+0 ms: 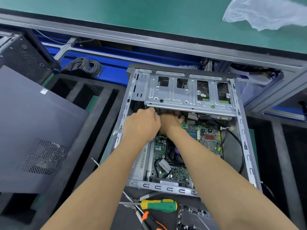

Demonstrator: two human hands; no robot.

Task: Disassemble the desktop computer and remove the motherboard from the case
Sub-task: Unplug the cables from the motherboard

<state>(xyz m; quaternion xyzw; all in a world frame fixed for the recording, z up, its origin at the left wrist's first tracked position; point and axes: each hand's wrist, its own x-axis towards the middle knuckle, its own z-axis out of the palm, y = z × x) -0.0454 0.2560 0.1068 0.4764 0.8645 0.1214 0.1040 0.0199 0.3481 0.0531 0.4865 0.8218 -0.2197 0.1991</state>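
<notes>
An open desktop case [245, 143] lies on its side in front of me, with the green motherboard [206, 138] still inside. A silver drive cage [187, 95] spans the far end of the case. My left hand [142, 123] and my right hand [171, 120] are close together just under the cage's near edge, both with curled fingers reaching into the gap. What the fingers hold is hidden by the hands and the cage; a bit of yellow wire shows between them. A black cable [240, 146] loops along the case's right side.
The removed grey side panel [33, 130] lies to the left on black foam trays [93, 100]. A green-and-yellow screwdriver [157, 205], an orange-handled tool [149, 219] and a tray of screws [192, 216] sit near the case's front edge. A green bench [149, 17] with a plastic bag [265, 14] is beyond.
</notes>
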